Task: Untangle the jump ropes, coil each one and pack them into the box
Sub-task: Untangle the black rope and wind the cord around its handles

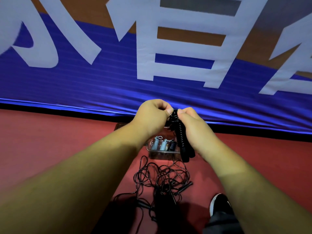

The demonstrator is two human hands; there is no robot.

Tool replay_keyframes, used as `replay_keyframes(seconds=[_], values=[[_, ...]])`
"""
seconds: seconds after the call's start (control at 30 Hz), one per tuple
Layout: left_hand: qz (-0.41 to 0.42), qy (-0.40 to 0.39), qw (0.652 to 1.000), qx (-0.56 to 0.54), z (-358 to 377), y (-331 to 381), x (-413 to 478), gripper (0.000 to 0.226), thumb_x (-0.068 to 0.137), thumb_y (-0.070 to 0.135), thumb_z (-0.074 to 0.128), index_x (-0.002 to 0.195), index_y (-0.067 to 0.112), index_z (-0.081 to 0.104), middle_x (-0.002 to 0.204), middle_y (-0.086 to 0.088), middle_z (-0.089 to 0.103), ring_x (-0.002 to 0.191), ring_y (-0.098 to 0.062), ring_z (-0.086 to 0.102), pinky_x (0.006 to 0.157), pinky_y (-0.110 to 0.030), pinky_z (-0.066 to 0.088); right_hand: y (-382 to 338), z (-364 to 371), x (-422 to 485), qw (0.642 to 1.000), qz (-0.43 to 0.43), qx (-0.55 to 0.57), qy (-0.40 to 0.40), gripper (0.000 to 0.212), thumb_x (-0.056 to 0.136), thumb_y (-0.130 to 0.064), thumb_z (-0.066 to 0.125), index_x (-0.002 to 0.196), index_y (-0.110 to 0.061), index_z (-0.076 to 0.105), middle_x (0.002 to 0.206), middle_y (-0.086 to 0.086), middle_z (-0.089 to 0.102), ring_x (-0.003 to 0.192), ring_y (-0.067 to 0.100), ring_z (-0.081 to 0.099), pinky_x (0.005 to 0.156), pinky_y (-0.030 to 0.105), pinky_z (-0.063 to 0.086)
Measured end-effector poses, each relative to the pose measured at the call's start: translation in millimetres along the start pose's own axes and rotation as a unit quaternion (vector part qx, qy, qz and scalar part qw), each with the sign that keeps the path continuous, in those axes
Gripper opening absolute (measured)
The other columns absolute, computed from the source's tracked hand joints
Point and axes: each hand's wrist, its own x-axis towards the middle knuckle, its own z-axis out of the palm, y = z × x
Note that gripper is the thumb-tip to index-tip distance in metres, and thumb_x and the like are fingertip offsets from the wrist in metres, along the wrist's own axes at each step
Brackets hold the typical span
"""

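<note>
Item: black coiled jump rope (180, 132), held upright above the clear box (158, 156), its handles hanging at the lower end. Left hand (152, 115) and right hand (192, 129): both closed, thumbs and fingers pinching the top of the bundle, where the cord's last turns sit. Step judged: securing the coil before packing. Recommended handling: hold the wraps snug with one hand, tuck the free end with the other, then lower the bundle in beside the two pale coiled ropes (158, 144) and one dark coiled rope (172, 145) already in the box. Remaining stock: tangle of black ropes (162, 179) on the red floor (50, 141), nearer than the box.
</note>
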Motion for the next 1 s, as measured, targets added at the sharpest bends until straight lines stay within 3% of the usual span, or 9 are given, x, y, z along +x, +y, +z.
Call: replay_keyframes(seconds=[0.1,0.3,0.4,0.47,0.57,0.67,0.87,0.93,1.0], values=[[-0.014,-0.016,0.999,-0.038,2,-1,-2,0.013,0.098,0.021,0.071,0.085,0.018,0.074,0.08,-0.001,0.074,0.07,-0.015,0.064,0.075,-0.034,0.055,3,0,1,1.0,0.006,-0.013,-0.002,0.038,0.088,-0.067,0.046,0.095,-0.033,0.06,0.081,-0.007,0.062,0.083,0.02,0.058,0.085,0.047,0.049],[0.04,0.055,0.998,-0.014,5,11,-11,0.004,0.095,0.007,0.072,0.093,0.011,0.071,0.075,-0.005,0.069,0.055,-0.007,0.063,0.05,-0.012,0.046,-3,2,2,1.0,0.009,-0.002,0.01,0.048,0.085,-0.067,0.045,0.113,-0.035,0.066,0.109,-0.005,0.076,0.106,0.019,0.069,0.105,0.05,0.051],[0.026,0.073,0.996,-0.046,4,11,-14,0.011,0.093,0.005,0.075,0.099,0.014,0.073,0.084,-0.006,0.075,0.065,-0.014,0.072,0.053,-0.013,0.051,-2,4,1,1.0,0.006,0.01,0.01,0.053,0.082,-0.071,0.043,0.115,-0.036,0.065,0.111,-0.003,0.077,0.109,0.02,0.07,0.106,0.051,0.05],[-0.003,0.061,0.992,-0.106,3,10,-14,0.012,0.091,0.004,0.076,0.098,0.014,0.076,0.089,-0.008,0.078,0.076,-0.022,0.077,0.063,-0.023,0.059,-2,3,0,0.999,0.005,0.027,0.019,0.047,0.088,-0.066,0.045,0.115,-0.034,0.067,0.111,-0.004,0.077,0.108,0.019,0.07,0.106,0.048,0.051],[-0.051,0.06,0.982,-0.169,2,8,-9,0.01,0.087,0.005,0.081,0.093,0.011,0.076,0.087,-0.01,0.079,0.081,-0.033,0.077,0.078,-0.039,0.064,-3,0,2,0.996,0.0,0.085,0.026,0.03,0.102,-0.05,0.05,0.111,-0.031,0.07,0.097,-0.007,0.08,0.096,0.013,0.075,0.091,0.032,0.058],[-0.073,0.035,0.98,-0.18,1,9,-7,0.007,0.091,0.002,0.076,0.086,0.006,0.075,0.081,-0.013,0.075,0.077,-0.031,0.074,0.071,-0.033,0.06,-2,-2,3,0.996,-0.018,0.082,0.032,0.022,0.104,-0.045,0.052,0.105,-0.033,0.07,0.094,-0.01,0.076,0.091,0.013,0.068,0.084,0.034,0.052],[0.005,0.065,0.996,-0.054,0,6,-7,0.009,0.095,0.008,0.071,0.088,0.013,0.073,0.081,-0.01,0.077,0.075,-0.029,0.077,0.079,-0.044,0.064,-2,-3,0,0.992,-0.023,0.125,-0.009,0.022,0.109,-0.038,0.051,0.106,-0.025,0.07,0.088,-0.008,0.069,0.075,0.005,0.06,0.066,0.025,0.049],[0.033,0.072,0.995,-0.058,0,10,-8,0.01,0.096,0.005,0.068,0.09,0.011,0.072,0.079,-0.01,0.075,0.068,-0.026,0.074,0.072,-0.04,0.065,-7,-1,-2,0.986,-0.02,0.164,-0.028,0.025,0.107,-0.041,0.054,0.11,-0.024,0.072,0.101,0.002,0.075,0.088,0.013,0.068,0.079,0.035,0.058],[0.044,0.062,0.995,-0.069,-1,15,-11,0.01,0.098,0.003,0.066,0.09,0.009,0.072,0.076,-0.008,0.072,0.06,-0.02,0.068,0.062,-0.032,0.062,-7,0,-2,0.978,-0.012,0.202,-0.045,0.03,0.102,-0.045,0.055,0.114,-0.024,0.073,0.119,0.017,0.074,0.105,0.027,0.07,0.1,0.057,0.056]])
